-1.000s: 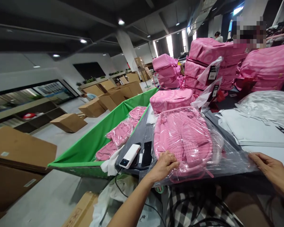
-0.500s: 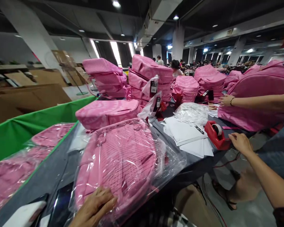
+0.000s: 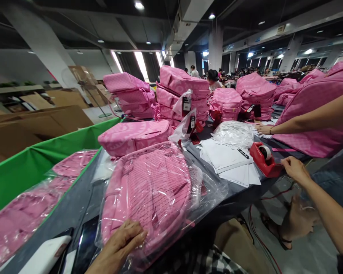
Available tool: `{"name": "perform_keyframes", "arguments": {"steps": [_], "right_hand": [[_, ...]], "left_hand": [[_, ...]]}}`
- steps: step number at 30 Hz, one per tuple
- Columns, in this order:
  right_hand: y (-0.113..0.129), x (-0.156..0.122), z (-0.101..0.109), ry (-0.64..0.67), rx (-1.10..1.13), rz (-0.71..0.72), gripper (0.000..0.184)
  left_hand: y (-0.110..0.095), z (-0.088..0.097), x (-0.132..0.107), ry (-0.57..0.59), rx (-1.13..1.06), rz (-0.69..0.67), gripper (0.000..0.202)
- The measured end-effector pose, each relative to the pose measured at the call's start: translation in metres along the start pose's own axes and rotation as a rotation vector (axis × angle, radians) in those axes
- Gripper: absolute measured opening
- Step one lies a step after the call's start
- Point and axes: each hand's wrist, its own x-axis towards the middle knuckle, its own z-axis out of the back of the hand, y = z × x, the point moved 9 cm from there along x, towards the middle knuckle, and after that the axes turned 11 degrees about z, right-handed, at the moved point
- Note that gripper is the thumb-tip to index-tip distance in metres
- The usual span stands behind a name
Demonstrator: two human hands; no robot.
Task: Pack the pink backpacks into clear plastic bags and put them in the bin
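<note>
A pink backpack in a clear plastic bag lies on the dark table in front of me, straps side up. My left hand rests on its near end, fingers laid over the plastic and thumb apart. To the right, at the table edge, is a red tape dispenser with a roll of tape in it. My right hand is at the dispenser's cutting end, thumb and forefinger pinched together. Whatever sits between those fingertips is too small to make out. The bag's loose, clear open end spreads toward the right.
Stacked pink backpacks stand behind. White paper sheets and a heap of plastic bags lie beside the dispenser. Phones lie at lower left. A green-sided bin holds bagged backpacks. A co-worker's hand reaches in at right.
The view has shifted slightly, moving the scene rightward. The co-worker's hand has gone from the large pink backpack to the papers left of it. My hands keep their places on the bag and dispenser.
</note>
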Motion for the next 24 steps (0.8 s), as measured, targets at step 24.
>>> {"name": "perform_keyframes", "arguments": {"steps": [24], "right_hand": [[0.396, -0.282, -0.198, 1.106, 0.029, 1.631, 0.021]], "left_hand": [[-0.042, -0.011, -0.012, 0.149, 0.200, 0.005, 0.037]]}}
